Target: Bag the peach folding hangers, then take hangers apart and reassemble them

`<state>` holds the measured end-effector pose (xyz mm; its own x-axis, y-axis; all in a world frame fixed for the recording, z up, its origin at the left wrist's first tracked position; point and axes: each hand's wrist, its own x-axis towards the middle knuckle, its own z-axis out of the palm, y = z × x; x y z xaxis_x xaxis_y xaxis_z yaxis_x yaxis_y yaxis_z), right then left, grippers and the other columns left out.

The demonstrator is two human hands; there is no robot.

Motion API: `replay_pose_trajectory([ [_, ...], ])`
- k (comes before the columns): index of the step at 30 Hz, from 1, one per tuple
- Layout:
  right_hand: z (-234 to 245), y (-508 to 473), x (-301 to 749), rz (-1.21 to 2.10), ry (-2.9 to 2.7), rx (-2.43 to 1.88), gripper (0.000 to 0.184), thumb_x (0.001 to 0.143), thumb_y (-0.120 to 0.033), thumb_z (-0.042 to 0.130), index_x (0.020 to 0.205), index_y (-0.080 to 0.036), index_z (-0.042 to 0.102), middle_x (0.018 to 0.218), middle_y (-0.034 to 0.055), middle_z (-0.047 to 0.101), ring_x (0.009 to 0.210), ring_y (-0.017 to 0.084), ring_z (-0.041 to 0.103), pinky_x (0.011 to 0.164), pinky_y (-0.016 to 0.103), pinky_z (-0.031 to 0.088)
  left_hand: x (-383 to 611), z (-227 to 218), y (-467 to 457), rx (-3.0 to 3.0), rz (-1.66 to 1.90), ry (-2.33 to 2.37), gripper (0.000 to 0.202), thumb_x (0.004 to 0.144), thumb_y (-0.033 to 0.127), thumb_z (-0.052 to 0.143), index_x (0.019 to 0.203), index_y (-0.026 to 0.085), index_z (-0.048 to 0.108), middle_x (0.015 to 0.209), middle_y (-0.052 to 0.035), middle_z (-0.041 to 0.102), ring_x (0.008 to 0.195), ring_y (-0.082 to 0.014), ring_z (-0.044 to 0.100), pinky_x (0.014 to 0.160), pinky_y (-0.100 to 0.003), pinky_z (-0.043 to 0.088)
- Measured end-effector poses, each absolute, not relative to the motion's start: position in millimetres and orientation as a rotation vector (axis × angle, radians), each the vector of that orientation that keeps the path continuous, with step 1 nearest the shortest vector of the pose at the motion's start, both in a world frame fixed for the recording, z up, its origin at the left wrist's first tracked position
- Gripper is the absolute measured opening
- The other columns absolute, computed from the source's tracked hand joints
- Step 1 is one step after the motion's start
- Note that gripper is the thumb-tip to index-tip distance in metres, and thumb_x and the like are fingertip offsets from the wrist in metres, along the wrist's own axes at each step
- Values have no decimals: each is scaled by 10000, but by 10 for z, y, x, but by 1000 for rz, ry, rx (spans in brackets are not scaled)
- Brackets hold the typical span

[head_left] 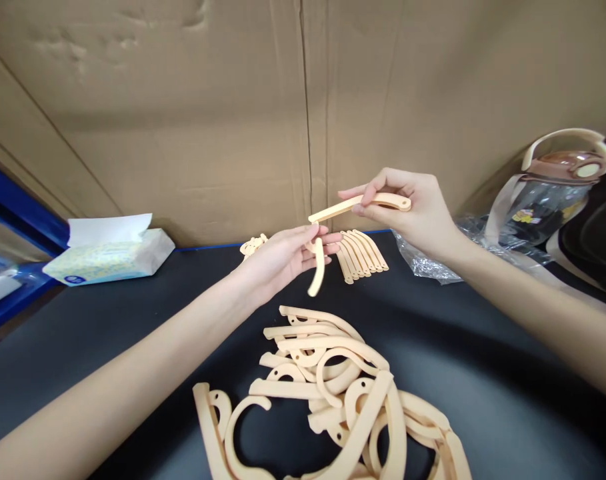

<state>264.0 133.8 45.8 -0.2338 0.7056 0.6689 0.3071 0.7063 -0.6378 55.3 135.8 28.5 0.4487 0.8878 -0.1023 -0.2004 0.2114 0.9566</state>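
My right hand point(417, 203) pinches a slim beige plastic hanger arm point(333, 210) with a hole at its right end. The arm slants down to the left, and its lower end meets the fingertips of my left hand point(277, 261). That hand is closed on a curved beige hanger hook point(317, 273), whose tip hangs below the fingers; its upper part is mostly hidden by them. Whether arm and hook are joined, I cannot tell. Nearer to me lies a pile of folding hanger parts point(323, 347) with hooks and arms.
Behind my hands, several hanger arms point(363, 257) lie side by side, with small beige pieces point(254, 245) to their left. A tissue pack point(110, 257) sits at left; clear plastic wrap point(427, 257) and a strapped water bottle point(547, 200) at right. Cardboard point(207, 120) walls the back.
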Motion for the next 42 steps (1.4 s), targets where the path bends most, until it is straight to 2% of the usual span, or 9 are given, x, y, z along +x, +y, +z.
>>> replay_pose_trajectory([
  [5, 513, 1309, 2642, 262, -2021, -1035, 178, 845, -311, 650, 923, -171, 726, 879, 46, 763, 813, 207, 697, 756, 356, 519, 461, 280, 1322, 1175, 913, 888, 198, 1002, 189, 468, 879, 120, 607, 578, 38, 546, 439, -56, 520, 378, -131, 388],
  [11, 481, 1354, 2622, 587, -2221, -1120, 418, 799, -455, 698, 1094, -158, 700, 968, 65, 756, 852, 198, 684, 719, 311, 510, 490, 242, 1279, 1266, 1055, 996, 209, 1023, 207, 397, 861, 164, 522, 501, 94, 445, 305, -32, 387, 280, -117, 275],
  [15, 388, 1255, 2484, 383, -2205, -1204, 313, 843, -392, 670, 1048, -156, 691, 848, 33, 743, 725, 158, 665, 637, 268, 473, 645, 187, 1143, 1346, 1019, 1017, 235, 1019, 214, 379, 801, 196, 463, 494, 93, 470, 262, -53, 396, 236, -138, 258],
  [18, 375, 1094, 2376, 14, -2314, -1267, 213, 919, -294, 573, 1041, -149, 672, 788, 28, 723, 633, 157, 642, 568, 267, 426, 718, 165, 1047, 1401, 996, 1008, 270, 1029, 275, 375, 773, 210, 435, 493, 101, 445, 258, -57, 395, 238, -145, 261],
  [24, 340, 988, 2258, -767, -2468, -1304, 215, 938, -66, 414, 995, -95, 619, 854, 114, 680, 795, 230, 669, 558, 291, 387, 714, 205, 1074, 1454, 1026, 1094, 317, 1045, 291, 297, 763, 208, 416, 487, 116, 320, 282, -26, 241, 297, -138, 212],
  [30, 270, 1126, 2192, -518, -2575, -1443, 234, 875, -38, 445, 1077, -58, 561, 857, 143, 701, 738, 248, 669, 549, 305, 377, 641, 101, 1147, 1698, 1090, 1157, 292, 1031, 331, 332, 789, 212, 446, 545, 69, 384, 434, -78, 375, 405, -172, 237],
  [34, 393, 1296, 2287, -120, -2340, -1499, 241, 944, -106, 359, 1035, -83, 580, 736, 93, 688, 597, 190, 619, 555, 296, 382, 465, 239, 1169, 1941, 1162, 1279, 208, 973, 346, 474, 819, 208, 493, 572, 47, 465, 494, -115, 413, 493, -218, 280],
  [37, 506, 1497, 2507, 80, -2051, -1441, 268, 970, -168, 332, 952, -136, 598, 678, 47, 653, 592, 160, 589, 595, 288, 414, 180, 393, 1299, 2101, 1149, 1556, 278, 983, 395, 390, 831, 209, 532, 625, 21, 548, 527, -140, 471, 524, -236, 323],
  [42, 460, 1666, 2879, -11, -1956, -1457, 204, 949, -209, 353, 973, -196, 555, 745, 44, 696, 591, 176, 587, 603, 321, 427, -466, 360, 1665, 1942, 928, 1783, 277, 863, 409, 550, 749, 197, 688, 827, -45, 723, 761, -206, 619, 641, -260, 433],
])
